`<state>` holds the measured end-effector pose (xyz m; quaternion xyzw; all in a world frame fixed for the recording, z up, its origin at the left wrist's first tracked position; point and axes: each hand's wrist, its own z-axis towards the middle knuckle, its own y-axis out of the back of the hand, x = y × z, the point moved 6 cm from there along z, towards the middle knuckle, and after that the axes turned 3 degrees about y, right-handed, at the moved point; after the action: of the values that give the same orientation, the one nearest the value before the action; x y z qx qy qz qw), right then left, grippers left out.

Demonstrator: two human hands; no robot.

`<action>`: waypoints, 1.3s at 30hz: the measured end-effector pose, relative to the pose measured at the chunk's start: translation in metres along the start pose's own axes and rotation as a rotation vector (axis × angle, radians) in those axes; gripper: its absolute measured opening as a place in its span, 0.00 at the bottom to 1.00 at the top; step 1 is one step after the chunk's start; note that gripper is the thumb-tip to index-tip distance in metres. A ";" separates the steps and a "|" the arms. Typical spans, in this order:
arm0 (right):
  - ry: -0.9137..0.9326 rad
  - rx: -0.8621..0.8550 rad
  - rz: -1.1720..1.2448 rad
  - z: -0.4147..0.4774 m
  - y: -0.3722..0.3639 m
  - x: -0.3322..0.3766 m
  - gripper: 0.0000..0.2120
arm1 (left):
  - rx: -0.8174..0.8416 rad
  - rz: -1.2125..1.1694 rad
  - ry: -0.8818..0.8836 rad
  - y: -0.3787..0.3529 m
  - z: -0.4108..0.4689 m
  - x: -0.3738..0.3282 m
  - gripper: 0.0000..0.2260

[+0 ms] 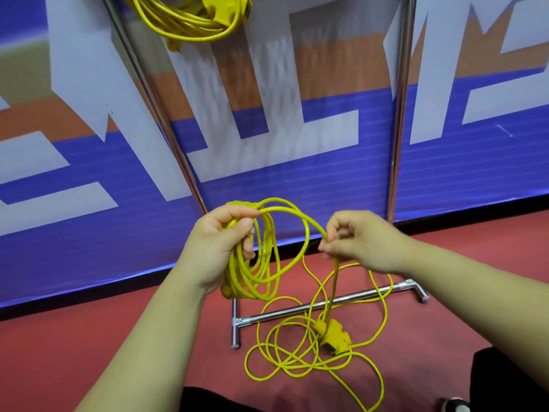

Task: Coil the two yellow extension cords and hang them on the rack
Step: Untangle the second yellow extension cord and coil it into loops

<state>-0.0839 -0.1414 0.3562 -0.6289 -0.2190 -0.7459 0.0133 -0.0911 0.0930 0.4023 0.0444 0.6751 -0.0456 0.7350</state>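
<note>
a red floor [89, 337] is running up to a blue, white and orange banner [297, 179], and a metal rack [154, 102] is standing in front of it. the person's right hand [356, 242] is pinching a single strand of the second cord [300, 221] between curled thumb and fingertips [328, 248]. the left hand [214, 251] is gripping a bundle of gathered loops [261, 272], thumb pressing over the top, the loops hanging down below the palm. between the two hands the strand is arching up and over, from the left grip to the right pinch. below the right pinch the cord is dropping almost straight down toward the socket block [334, 337], which is lying on the floor just beside the rack's foot bar [326, 304]. around it the loose slack [297, 361] is sprawling in tangled rings over the floor and across the bar. so the uncoiled length is lying below the hands and nearer the right one, which looks placed to be feeding the next loop leftward into the left grip. the first cord [184, 22] is hanging coiled at the top of the rack, well above both hands.
</note>
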 end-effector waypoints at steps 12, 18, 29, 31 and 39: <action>-0.019 -0.347 0.491 0.000 0.032 0.047 0.06 | 0.231 0.493 0.134 -0.046 -0.009 0.039 0.09; -0.082 -0.361 0.635 0.004 0.026 0.039 0.04 | 0.227 0.465 0.162 -0.076 -0.008 0.057 0.13; -0.095 -0.425 0.711 0.000 0.037 0.035 0.06 | 0.313 0.522 0.143 -0.123 -0.002 0.075 0.12; -0.092 -0.418 0.685 -0.002 0.041 0.033 0.06 | 0.315 0.520 0.142 -0.125 0.000 0.076 0.09; -0.063 -0.362 0.534 -0.011 0.062 0.025 0.12 | 0.269 0.468 0.106 -0.106 0.011 0.064 0.04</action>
<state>-0.0807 -0.1947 0.3983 -0.6789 0.0894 -0.7232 0.0898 -0.0881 -0.0139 0.3393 0.2988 0.6720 0.0385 0.6765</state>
